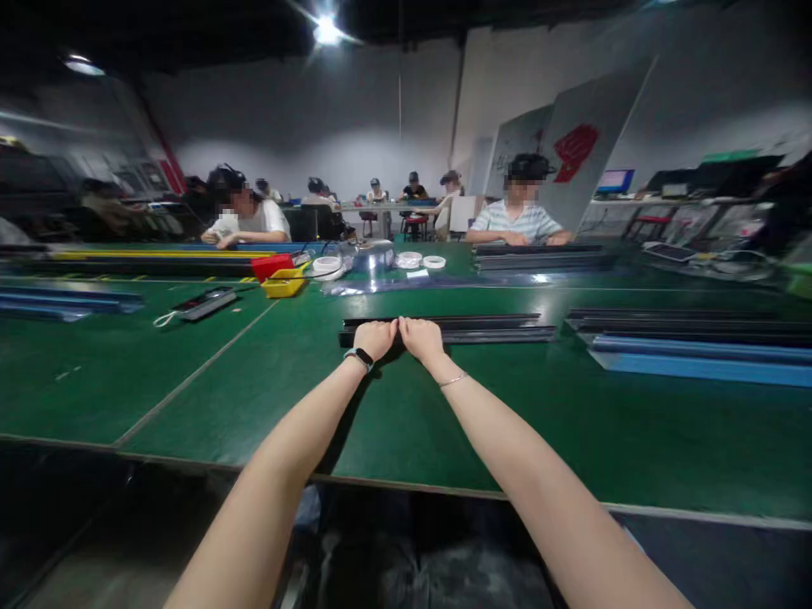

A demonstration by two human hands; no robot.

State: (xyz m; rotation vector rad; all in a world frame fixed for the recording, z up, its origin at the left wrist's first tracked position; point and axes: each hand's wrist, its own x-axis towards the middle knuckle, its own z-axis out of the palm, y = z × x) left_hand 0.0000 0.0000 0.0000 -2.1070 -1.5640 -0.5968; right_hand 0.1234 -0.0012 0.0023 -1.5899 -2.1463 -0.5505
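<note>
A long black channel-shaped strip [501, 334] lies crosswise on the green table [406, 406] in front of me. My left hand [376, 338], with a watch on its wrist, is closed on the strip near its left end. Right beside it, my right hand [421, 337] is closed on the same strip, its thumb side touching the left hand. Both sets of fingers are curled and partly hidden behind the hands. The strip reaches well past my right hand to the right.
More black strips [672, 321] and a blue strip [704, 359] lie at right. Further back are a yellow bin [283, 283], a red bin [271, 266], tape rolls [326, 266] and a phone-like device [206, 303]. Blue strips [69, 300] lie left. Two people [521, 211] work across the table.
</note>
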